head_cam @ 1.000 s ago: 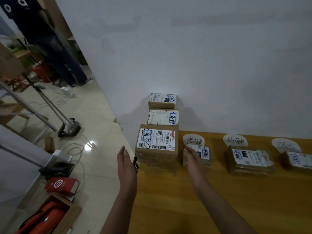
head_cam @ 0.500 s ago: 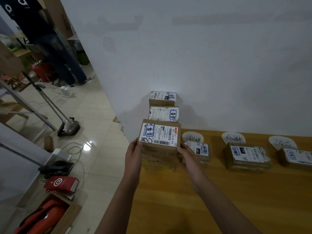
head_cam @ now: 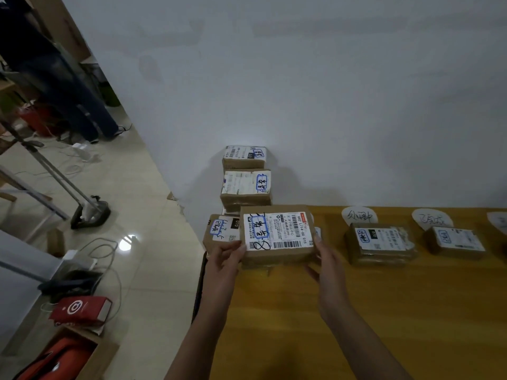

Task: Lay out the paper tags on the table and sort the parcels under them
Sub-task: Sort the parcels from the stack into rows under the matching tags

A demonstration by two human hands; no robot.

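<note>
While both hands hold it, the brown cardboard parcel with a white printed label (head_cam: 277,234) sits at frame centre, over the left end of the yellow wooden counter (head_cam: 356,311). It looks raised off the surface, but the underside is hidden. The left hand (head_cam: 223,260) grips the left short end, thumb on the top face. The right hand (head_cam: 326,272) grips the right short end, fingers curled round the edge.

Progress, as judged: the tags are out. White rounded paper tags (head_cam: 359,215) with handwriting lie along the wall edge of the counter, right of centre. A taped brown parcel (head_cam: 380,242) and a smaller brown parcel (head_cam: 455,242) each lie just below a tag. Sorting is partway: a pile of brown parcels (head_cam: 245,187), at least three visible, stands against the white wall (head_cam: 329,105) at the counter's left end, not yet under any tag.

Orientation of the held parcel: the long axis runs left to right in the frame, roughly parallel to the wall. The label faces up toward the camera, barcode strip along the near edge. The handwriting is too small to match to a tag.
</note>
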